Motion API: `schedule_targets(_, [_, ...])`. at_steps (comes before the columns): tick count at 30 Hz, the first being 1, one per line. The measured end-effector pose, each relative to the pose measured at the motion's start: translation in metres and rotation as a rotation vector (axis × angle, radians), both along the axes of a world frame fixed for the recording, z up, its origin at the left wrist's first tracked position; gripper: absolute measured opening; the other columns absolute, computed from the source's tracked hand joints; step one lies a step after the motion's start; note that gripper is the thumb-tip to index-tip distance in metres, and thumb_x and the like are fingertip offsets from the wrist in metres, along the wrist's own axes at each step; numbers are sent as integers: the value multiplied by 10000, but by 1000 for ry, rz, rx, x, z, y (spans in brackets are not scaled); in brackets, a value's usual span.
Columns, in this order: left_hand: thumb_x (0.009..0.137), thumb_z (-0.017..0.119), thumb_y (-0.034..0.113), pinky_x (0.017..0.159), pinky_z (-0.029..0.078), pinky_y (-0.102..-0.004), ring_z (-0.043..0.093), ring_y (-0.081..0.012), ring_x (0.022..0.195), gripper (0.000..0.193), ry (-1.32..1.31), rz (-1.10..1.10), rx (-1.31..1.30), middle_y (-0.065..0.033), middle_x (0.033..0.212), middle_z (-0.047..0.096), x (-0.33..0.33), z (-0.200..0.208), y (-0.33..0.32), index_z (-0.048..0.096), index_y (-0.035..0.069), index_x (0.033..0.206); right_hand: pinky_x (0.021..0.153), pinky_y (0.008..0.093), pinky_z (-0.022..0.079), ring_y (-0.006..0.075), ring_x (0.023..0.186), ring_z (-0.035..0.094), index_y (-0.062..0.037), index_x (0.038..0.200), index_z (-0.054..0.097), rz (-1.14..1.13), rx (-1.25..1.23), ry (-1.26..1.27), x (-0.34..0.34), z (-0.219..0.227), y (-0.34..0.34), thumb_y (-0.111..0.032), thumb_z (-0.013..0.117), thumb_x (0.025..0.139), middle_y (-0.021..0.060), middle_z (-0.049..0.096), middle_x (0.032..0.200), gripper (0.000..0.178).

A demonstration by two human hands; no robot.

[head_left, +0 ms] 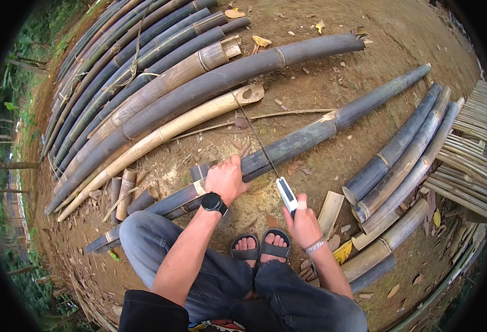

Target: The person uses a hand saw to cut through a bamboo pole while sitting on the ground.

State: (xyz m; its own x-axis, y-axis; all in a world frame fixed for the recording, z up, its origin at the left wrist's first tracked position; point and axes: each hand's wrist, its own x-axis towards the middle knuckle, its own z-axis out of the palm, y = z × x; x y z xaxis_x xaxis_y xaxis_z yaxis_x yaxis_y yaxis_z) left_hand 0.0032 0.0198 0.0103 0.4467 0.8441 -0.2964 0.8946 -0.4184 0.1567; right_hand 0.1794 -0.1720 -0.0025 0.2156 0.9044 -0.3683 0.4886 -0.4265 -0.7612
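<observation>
A long dark bamboo pole (301, 141) lies slantwise before me, from the lower left up to the far right. My left hand (226, 179), a black watch on its wrist, presses down with closed fingers around the pole. In my right hand (303, 223) is the white and black handle of a hand saw (285, 195), its fingers wrapped round it. The thin saw blade crosses the pole just right of my left hand, at a dark cut line. How deep it sits I cannot tell. Pale sawdust (249, 207) lies below. Under the pole a short bamboo piece (202, 170) shows partly.
Stacked bamboo poles (160, 55) fill the far left, with a pale pole (199, 115) nearest. Cut bamboo lengths (398, 149) lie at right beside a slatted bamboo stack (464, 149). Short offcuts (126, 193) stand near my left knee. A flat split piece (330, 213) lies by my right hand.
</observation>
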Motion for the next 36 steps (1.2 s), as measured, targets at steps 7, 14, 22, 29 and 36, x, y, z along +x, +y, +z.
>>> schedule_targets(7, [679,864,348,768,583,-436,720,-376,879,544,13,-2,-44,-230,956,710,-1,3,1,572,-3,975,644,616,484,563,759,626,-14,1237,391,-17,9,24,8,13,-77,-192,657,962,334,639,766,422])
schedule_targets(14, [676,870,361,765,582,-442,720,-377,874,562,15,-25,2,-232,949,712,3,2,1,571,-6,978,627,618,496,546,735,639,7,1224,371,28,96,-17,4,-18,13,-229,637,980,330,643,741,431])
schedule_targets(22, [679,865,369,756,581,-444,721,-372,859,556,15,-32,35,-224,932,713,-1,-3,-1,563,2,967,670,604,494,557,824,640,-10,1240,398,-25,-17,49,8,18,-84,-186,651,963,335,657,832,414])
schedule_targets(29, [684,852,381,763,578,-451,722,-376,859,551,33,-25,-10,-224,931,713,0,1,2,561,5,961,590,592,514,523,699,655,7,1221,386,23,50,-30,3,-3,6,-219,630,980,299,658,726,411])
schedule_targets(36, [678,851,377,773,578,-442,720,-376,868,554,18,-14,7,-232,941,715,-3,-3,-5,571,-5,966,640,604,498,548,769,639,3,1240,389,-12,-5,13,2,16,-71,-197,641,972,329,650,777,419])
